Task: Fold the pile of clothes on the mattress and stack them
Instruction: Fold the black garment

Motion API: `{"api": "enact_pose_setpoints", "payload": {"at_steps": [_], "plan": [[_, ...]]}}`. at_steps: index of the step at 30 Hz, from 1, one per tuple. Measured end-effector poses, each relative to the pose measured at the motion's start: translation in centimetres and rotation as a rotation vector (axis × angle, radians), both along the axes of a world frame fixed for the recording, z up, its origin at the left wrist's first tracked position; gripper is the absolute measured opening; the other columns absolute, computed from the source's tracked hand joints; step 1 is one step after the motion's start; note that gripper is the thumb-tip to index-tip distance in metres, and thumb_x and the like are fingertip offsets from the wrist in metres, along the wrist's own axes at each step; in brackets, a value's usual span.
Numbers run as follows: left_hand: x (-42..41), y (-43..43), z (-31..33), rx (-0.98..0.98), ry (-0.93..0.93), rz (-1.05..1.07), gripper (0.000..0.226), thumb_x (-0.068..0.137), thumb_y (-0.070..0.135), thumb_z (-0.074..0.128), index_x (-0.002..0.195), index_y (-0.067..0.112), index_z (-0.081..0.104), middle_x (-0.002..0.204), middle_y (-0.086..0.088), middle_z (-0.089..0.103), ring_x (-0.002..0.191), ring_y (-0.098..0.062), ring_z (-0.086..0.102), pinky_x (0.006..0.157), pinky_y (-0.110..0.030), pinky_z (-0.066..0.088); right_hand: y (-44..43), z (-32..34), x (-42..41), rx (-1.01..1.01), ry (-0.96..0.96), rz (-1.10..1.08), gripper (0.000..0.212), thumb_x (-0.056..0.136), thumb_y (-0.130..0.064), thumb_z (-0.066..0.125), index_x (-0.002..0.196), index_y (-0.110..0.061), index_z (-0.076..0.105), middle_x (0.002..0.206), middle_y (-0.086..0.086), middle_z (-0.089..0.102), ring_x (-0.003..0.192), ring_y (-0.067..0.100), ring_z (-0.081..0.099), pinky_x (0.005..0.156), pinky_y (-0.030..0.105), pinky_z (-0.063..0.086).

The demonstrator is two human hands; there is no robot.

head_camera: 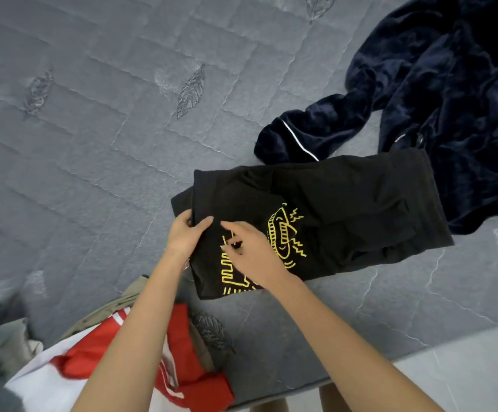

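Observation:
A black T-shirt point(345, 203) with a yellow line print lies partly folded on the grey quilted mattress point(93, 144), near its front edge. My left hand point(186, 233) grips the shirt's left folded edge, thumb on top and fingers tucked under. My right hand point(250, 251) rests on the yellow print just beside it, fingers loosely bent, pinching nothing that I can see. A pile of unfolded clothes point(99, 361) in red, white, khaki and grey-blue lies at the lower left, partly under my left forearm.
A dark navy velvety garment point(438, 93) with thin white piping sprawls at the upper right, touching the black shirt's far edge. The mattress's front edge runs along the lower right, with pale floor point(465, 367) beyond it.

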State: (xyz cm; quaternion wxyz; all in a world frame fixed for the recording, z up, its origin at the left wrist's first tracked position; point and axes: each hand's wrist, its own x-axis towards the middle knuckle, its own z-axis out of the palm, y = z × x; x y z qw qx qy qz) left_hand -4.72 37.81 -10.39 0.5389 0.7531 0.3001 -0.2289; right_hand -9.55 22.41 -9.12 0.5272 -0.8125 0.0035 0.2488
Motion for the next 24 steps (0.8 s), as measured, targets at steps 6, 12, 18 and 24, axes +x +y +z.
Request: {"api": "enact_pose_setpoints", "payload": {"at_steps": [6,12,18,24], "plan": [[-2.4,2.7,-3.2,0.357,-0.013,0.031,0.026,0.098,0.016,0.050,0.119,0.001,0.057,0.119,-0.017,0.061,0.112,-0.032,0.056,0.089,-0.036,0.042,-6.8,-4.1,0.0,-0.436,-0.203,-0.119,0.052,0.088,-0.014,0.064,0.138,-0.013,0.048,0.139,0.007,0.050,0.133,0.023,0.038,0.115,0.038,0.030],[-3.2,1.0,-4.0,0.608,-0.059,0.071,0.029,0.098,0.019,0.048,0.121,0.001,0.047,0.120,-0.021,0.054,0.111,-0.038,0.052,0.089,-0.042,0.040,-11.7,-5.7,0.1,-0.765,-0.236,0.004,0.066,0.088,-0.042,0.061,0.147,-0.024,0.036,0.157,0.009,0.023,0.147,0.031,0.008,0.117,0.049,-0.001],[-3.3,-4.7,-4.4,0.875,-0.532,-0.721,0.059,0.092,0.035,0.050,0.146,0.020,0.031,0.150,-0.020,0.027,0.141,-0.037,0.023,0.113,-0.054,0.015,-18.2,-5.9,1.0,-0.909,-0.080,-0.170,0.074,0.089,-0.063,0.045,0.151,-0.029,0.023,0.161,0.009,0.007,0.147,0.032,-0.003,0.116,0.053,-0.005],[-4.7,-15.0,-5.8,0.862,-0.543,-1.311,0.076,0.089,0.061,0.037,0.151,0.032,0.004,0.159,-0.014,0.003,0.146,-0.035,0.004,0.112,-0.062,0.012,-23.7,-5.5,0.8,-0.942,-0.031,-0.145,0.077,0.090,-0.062,0.045,0.153,-0.029,0.016,0.162,0.002,0.005,0.148,0.030,-0.006,0.117,0.055,-0.003]]}}
